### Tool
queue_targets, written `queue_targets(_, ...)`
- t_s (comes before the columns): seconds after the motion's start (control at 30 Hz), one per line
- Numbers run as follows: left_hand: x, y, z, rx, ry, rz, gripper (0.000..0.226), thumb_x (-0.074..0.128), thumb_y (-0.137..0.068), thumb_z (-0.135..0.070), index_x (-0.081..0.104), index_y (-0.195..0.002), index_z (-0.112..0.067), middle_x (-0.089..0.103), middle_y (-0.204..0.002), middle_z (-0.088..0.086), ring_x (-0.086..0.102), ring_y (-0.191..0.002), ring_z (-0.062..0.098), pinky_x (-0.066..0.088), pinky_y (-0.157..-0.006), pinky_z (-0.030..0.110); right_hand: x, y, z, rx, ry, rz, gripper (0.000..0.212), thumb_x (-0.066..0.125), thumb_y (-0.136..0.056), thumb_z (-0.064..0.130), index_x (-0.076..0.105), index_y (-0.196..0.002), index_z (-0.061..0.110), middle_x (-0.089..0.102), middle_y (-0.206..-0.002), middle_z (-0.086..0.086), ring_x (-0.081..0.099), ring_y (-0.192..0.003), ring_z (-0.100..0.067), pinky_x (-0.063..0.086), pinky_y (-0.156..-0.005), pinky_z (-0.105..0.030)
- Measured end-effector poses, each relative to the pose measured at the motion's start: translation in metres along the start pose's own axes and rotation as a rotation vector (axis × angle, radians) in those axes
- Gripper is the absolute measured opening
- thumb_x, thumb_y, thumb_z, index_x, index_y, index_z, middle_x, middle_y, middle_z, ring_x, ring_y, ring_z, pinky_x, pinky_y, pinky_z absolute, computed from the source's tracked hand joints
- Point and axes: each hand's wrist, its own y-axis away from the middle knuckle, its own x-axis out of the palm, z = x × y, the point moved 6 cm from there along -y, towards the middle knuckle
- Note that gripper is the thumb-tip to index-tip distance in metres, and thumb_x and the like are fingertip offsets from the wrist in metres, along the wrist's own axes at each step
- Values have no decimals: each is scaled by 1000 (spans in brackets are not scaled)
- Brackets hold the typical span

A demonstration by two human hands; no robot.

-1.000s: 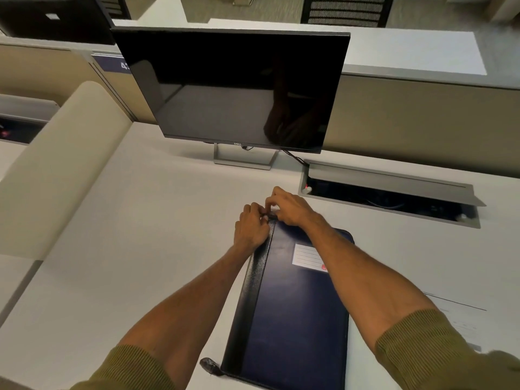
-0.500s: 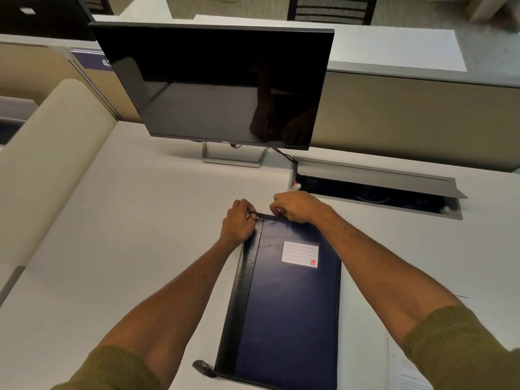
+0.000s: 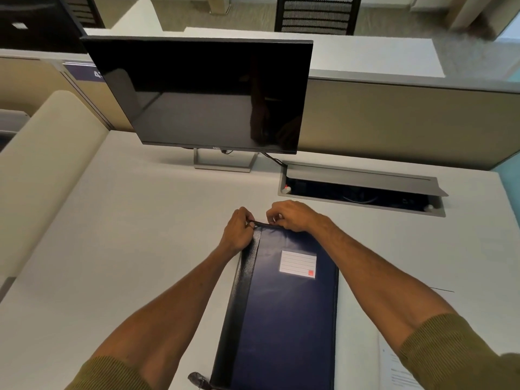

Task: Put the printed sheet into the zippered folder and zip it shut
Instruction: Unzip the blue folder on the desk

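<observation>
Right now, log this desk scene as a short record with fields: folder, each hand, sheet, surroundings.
folder: dark blue zippered folder lying flat on the white desk, white label facing up
left hand: left hand pinching the folder's far left corner
right hand: right hand gripping the far edge beside it, fingers curled
sheet: printed sheet lies on the desk at the right, outside the folder, partly under the right sleeve
surroundings: dark monitor behind; open cable tray to the right

White desk (image 3: 140,235) carries monitor stand (image 3: 225,163), navy zippered folder (image 3: 281,319), and probably the printed sheet (image 3: 394,370) at right edge.
</observation>
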Motion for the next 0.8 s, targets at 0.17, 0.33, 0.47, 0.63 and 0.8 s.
queue_targets(0.17,-6,3,10,-39,33,-25,16,54,-106,-1,59,-121,1,61,-128,17,62,-117,36,51,-108,53,-3,16,-17,-46,95,83,21,60,-100,8,72,-107,22,68,-111,1,62,-102,-19,57,-85,-43)
queue_targets(0.33,-16,4,23,-80,43,-66,18,54,-107,-1,59,-124,0,62,-130,17,63,-118,36,51,-109,51,0,51,-62,61,141,112,17,62,-98,6,72,-99,20,66,-104,3,58,-94,-17,54,-79,-37)
queue_targets(0.47,-18,7,23,-84,23,-98,19,54,-107,-2,61,-124,-1,63,-131,18,63,-120,37,51,-108,51,5,88,-90,180,47,75,9,65,-99,12,73,-103,17,70,-113,-2,64,-103,-21,59,-88,-41)
queue_targets(0.63,-11,15,13,-53,-231,-101,25,51,-107,-9,62,-129,-10,59,-138,13,54,-131,37,44,-111,51,24,119,-92,391,-189,-131,11,65,-101,15,73,-109,13,74,-118,-6,69,-104,-28,60,-92,-43)
queue_targets(0.8,15,18,-26,123,-382,-14,32,50,-111,-19,61,-141,-16,56,-151,10,47,-145,35,39,-120,50,36,131,-79,496,-265,-275,16,58,-108,17,70,-116,11,71,-121,-9,69,-106,-31,60,-97,-44)
